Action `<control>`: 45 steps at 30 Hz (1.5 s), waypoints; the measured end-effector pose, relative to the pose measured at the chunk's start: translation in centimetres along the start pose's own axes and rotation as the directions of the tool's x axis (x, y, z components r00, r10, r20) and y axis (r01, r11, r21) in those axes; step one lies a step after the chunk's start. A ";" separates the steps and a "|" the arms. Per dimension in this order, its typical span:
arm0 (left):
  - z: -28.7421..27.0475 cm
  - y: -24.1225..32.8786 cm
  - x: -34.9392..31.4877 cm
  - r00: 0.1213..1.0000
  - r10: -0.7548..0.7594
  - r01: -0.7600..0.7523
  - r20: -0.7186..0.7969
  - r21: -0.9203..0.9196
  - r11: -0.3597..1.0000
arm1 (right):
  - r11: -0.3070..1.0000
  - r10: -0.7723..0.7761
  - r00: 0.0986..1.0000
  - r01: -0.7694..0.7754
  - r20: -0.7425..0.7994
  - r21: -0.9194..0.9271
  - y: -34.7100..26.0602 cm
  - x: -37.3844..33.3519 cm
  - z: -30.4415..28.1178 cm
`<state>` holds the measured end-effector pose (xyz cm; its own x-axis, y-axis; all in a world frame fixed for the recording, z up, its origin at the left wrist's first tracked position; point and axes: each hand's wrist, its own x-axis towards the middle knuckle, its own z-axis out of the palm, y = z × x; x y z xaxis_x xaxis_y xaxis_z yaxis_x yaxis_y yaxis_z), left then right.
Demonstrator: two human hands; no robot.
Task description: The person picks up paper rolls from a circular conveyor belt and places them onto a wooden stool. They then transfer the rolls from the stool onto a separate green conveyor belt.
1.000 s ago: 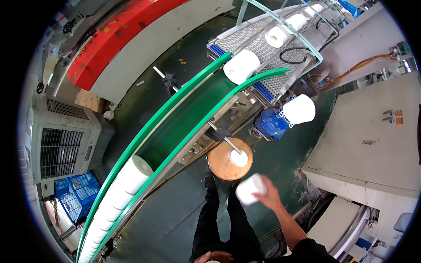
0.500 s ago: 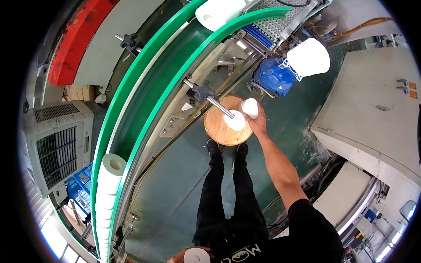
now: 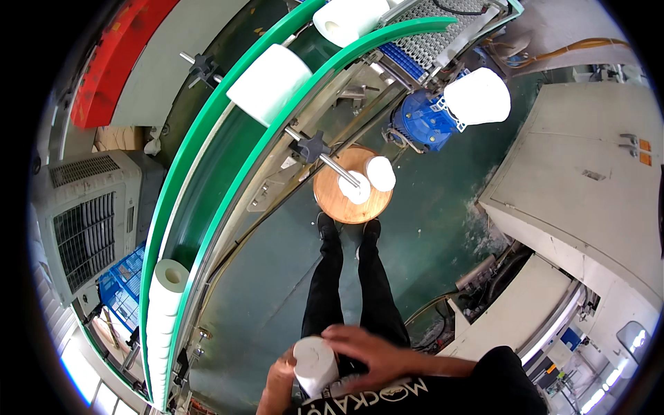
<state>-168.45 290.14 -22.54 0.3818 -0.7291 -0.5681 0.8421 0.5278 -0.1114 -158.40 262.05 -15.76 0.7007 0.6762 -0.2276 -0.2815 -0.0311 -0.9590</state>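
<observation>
My left hand (image 3: pixel 278 380) holds a white paper roll (image 3: pixel 315 364) close to my chest at the bottom of the view. My right hand (image 3: pixel 363 351) lies on that roll from the right, fingers spread over it. Ahead of my feet stands a round wooden stool (image 3: pixel 343 205) with two white rolls (image 3: pixel 380 173) on its top. A green curved conveyor chute (image 3: pixel 228 166) runs from the top to the lower left and carries a large white roll (image 3: pixel 270 84) near the top and a row of rolls (image 3: pixel 166 290) at the lower left.
A blue motor (image 3: pixel 422 121) with a white roll (image 3: pixel 477 97) over it sits under the belt conveyor (image 3: pixel 443 21). A grey cabinet (image 3: pixel 588 180) stands to the right, a fan unit (image 3: pixel 86 221) and a blue crate (image 3: pixel 117 294) to the left. The floor is dark green.
My right hand left a roll on the stool and drew back to my chest, onto the roll in my left hand. A large roll slid down into the chute's upper part.
</observation>
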 end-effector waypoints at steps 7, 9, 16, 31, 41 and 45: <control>1.4 -0.2 1.6 0.942 0.174 -0.114 -0.288 0.213 0.970 | 0.929 0.045 0.993 -0.081 -0.108 -0.361 1.5 0.9 5.9; 2.6 -0.8 3.0 0.883 0.309 -0.202 -0.352 0.310 0.929 | 0.987 0.030 0.938 -0.083 -0.344 -0.140 3.5 1.2 5.5; 4.7 7.0 18.2 0.810 0.577 -0.277 -0.103 0.801 0.531 | 0.939 0.235 0.755 -0.339 -0.612 -0.058 9.1 5.3 -6.0; -11.8 16.8 32.0 0.776 0.602 -0.061 0.187 0.973 -0.223 | 0.644 -0.442 0.483 -0.416 -0.756 -0.642 11.1 6.2 -18.0; -9.4 13.3 31.2 0.679 0.725 -0.075 -0.117 0.971 0.227 | 0.384 -0.307 0.371 -0.795 -0.876 -0.471 -4.5 6.7 -38.4; -18.5 6.4 20.9 0.582 0.747 -0.016 -0.322 0.914 0.406 | 0.624 -0.380 0.337 -0.594 -0.861 -0.508 -0.7 2.7 -28.8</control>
<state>-162.10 286.37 -50.25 0.7282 0.1103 -0.6764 0.6843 -0.1724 0.7085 -137.46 242.66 -20.58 0.9079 -0.3941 0.1429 -0.2588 -0.7951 -0.5485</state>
